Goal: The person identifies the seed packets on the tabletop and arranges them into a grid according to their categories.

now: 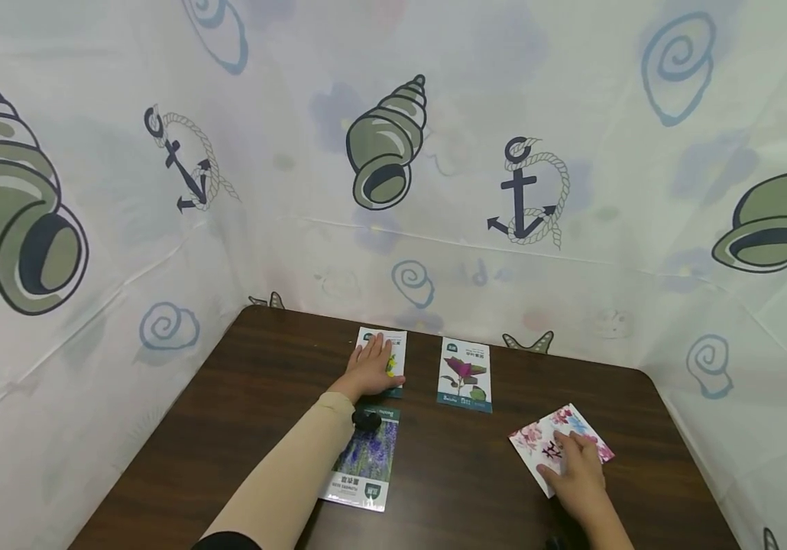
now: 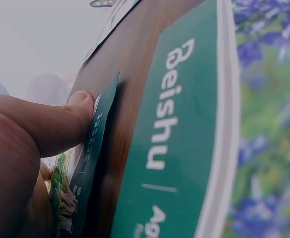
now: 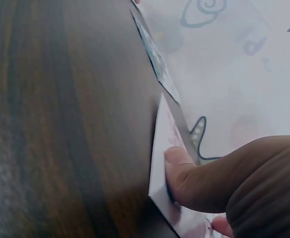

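My left hand [image 1: 366, 370] lies with fairly straight fingers over a white seed packet [image 1: 398, 353] at the table's far side. Its thumb [image 2: 68, 121] presses near the green end of that packet in the left wrist view. Closer to me, partly under the left forearm, is a larger seed packet with purple-blue flowers [image 1: 374, 454]. My right hand [image 1: 581, 473] rests on a white packet printed with pink blossoms [image 1: 532, 439], which lies turned at an angle. Its thumb [image 3: 182, 171] lies on the packet's face in the right wrist view.
Between the hands, toward the back, lies a seed packet with a magenta flower [image 1: 465, 374]. The dark wooden table [image 1: 476, 473] meets a white printed cloth [image 1: 462, 252] hung behind it and at both sides.
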### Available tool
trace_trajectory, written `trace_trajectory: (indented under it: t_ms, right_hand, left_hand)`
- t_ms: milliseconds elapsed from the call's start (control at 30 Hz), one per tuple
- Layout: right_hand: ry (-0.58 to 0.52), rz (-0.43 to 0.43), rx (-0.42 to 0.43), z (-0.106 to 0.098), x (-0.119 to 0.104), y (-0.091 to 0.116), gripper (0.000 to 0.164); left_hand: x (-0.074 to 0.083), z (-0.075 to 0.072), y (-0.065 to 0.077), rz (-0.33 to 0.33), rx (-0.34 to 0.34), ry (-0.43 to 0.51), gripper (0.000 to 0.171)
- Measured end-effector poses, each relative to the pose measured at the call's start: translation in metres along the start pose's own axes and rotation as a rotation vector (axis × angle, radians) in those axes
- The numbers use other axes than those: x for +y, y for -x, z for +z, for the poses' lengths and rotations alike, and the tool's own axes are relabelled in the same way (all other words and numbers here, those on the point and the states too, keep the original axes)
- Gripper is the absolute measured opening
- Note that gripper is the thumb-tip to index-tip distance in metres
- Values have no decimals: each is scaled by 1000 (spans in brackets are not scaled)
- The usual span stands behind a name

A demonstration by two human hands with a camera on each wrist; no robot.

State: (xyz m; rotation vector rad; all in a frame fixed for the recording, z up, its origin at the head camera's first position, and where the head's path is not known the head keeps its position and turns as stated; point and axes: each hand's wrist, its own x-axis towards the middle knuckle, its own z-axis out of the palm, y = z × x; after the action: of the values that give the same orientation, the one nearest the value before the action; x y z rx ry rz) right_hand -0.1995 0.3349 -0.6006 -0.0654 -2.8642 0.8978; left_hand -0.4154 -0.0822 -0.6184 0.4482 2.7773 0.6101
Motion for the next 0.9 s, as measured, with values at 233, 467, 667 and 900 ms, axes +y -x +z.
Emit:
trace_trajectory:
  t_ms: [233,467,667,900]
  right_hand:
    - [-22,-62,-58,-8,2,4,67]
    - [62,-100,-69,-15,-2,10,64]
    - [102,-51,-162,-17,-4,11,61]
    - [-3,-130,-97,-4,-4,13,28]
  left_hand:
    - [2,-1,0,-2,-8,-15,105]
    - [9,-7,9,13,18,30,103]
    - [7,-7,7,10,23,28,103]
    - [2,-7,3,0,-24,85,96]
